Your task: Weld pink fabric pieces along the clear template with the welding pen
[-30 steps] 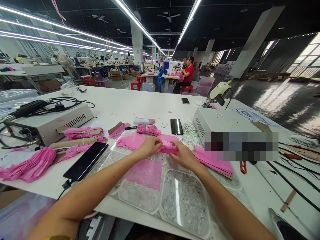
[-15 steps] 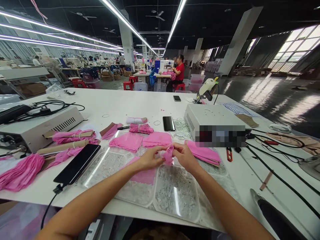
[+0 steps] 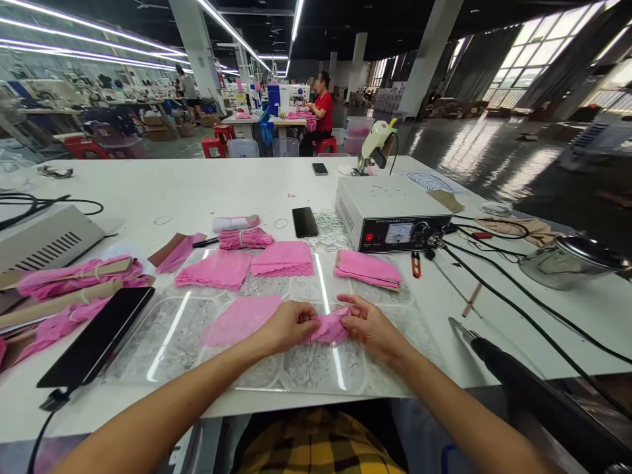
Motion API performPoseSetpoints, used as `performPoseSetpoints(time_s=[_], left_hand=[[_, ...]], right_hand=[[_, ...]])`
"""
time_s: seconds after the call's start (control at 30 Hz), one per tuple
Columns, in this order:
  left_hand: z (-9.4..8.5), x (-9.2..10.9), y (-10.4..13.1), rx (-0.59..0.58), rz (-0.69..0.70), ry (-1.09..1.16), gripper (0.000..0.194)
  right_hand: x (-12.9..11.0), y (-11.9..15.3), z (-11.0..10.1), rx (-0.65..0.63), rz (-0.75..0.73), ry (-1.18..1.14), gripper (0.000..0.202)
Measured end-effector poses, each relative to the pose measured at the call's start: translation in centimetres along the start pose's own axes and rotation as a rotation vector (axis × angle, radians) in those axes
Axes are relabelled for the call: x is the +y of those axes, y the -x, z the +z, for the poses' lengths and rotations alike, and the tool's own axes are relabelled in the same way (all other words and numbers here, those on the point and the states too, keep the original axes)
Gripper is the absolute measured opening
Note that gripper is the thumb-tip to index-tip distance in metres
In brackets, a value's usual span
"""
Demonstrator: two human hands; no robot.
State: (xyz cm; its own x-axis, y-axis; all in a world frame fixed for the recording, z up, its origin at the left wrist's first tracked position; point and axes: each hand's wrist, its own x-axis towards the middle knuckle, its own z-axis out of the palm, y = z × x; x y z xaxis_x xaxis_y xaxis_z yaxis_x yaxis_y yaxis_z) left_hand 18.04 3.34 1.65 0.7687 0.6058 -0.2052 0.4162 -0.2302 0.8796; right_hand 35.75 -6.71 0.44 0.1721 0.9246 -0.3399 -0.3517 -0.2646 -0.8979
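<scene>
Pink cloth [image 3: 329, 327] now spreads wider between fingers [image 3: 305, 328].

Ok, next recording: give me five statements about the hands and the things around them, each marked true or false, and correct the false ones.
1. The left hand and right hand hold the same pink piece. True.
2. The red snips lie left of both hands. False: the snips lie to their right.
3. A white tangle lies between a phone and the metered box. True.
4. The pen lies on the metered box. False: the pen lies on the table.
5. A tied bundle lies beyond the left hand. True.
</scene>
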Motion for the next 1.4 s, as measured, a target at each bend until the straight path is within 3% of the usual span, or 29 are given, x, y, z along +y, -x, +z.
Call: performPoseSetpoints(time_s=[0.1,0.33,0.6,0.7,0.8,0.93,1.03,1.13,1.23,1.4], left_hand=[[-0.1,0.5,-0.2,-0.009,-0.042,-0.039,0.013],[-0.3,0.6,-0.5,0.057,-0.074,-0.202,0.011],[-1.0,0.7,-1.5,0.25,0.027,-0.464,0.016],[-0.6,0.9,0.0,0.176,0.192,-0.539,0.013],[0.4,0.5,1.9,0.077,0.331,-0.617,0.016],[2.0,-0.1,3.8,0.05,0.404,-0.715,0.023],[2.8,0.1,4.2,0.023,0.438,-0.748,0.022],[2.2,0.7,3.0,0.024,0.438,-0.755,0.018],[0.4,1.1,0.3,0.077,0.395,-0.759,0.018],[-2.2,2.0,-4.9,0.15,0.366,-0.779,0.018]], right_hand=[[-0.4,0.3,-0.8,0.012,-0.034,0.084,0.058],[-1.6,1.4,-3.7,-0.1,-0.097,0.531,0.056],[-2.3,2.7,-5.5,0.01,-0.235,0.925,0.053],[-1.8,3.6,-5.2,0.065,-0.33,1.014,0.041],[-1.2,4.4,-4.5,0.001,-0.418,1.127,0.03],[-0.7,5.4,-4.5,-0.055,-0.453,1.282,0.026],[-0.9,5.8,-5.6,-0.035,-0.408,1.266,0.024],[-1.5,6.0,-6.7,0.122,-0.418,1.165,0.022],[-2.0,6.0,-7.9,0.334,-0.449,1.051,0.019],[-2.6,4.6,-11.1,0.455,-0.394,0.879,0.022]])
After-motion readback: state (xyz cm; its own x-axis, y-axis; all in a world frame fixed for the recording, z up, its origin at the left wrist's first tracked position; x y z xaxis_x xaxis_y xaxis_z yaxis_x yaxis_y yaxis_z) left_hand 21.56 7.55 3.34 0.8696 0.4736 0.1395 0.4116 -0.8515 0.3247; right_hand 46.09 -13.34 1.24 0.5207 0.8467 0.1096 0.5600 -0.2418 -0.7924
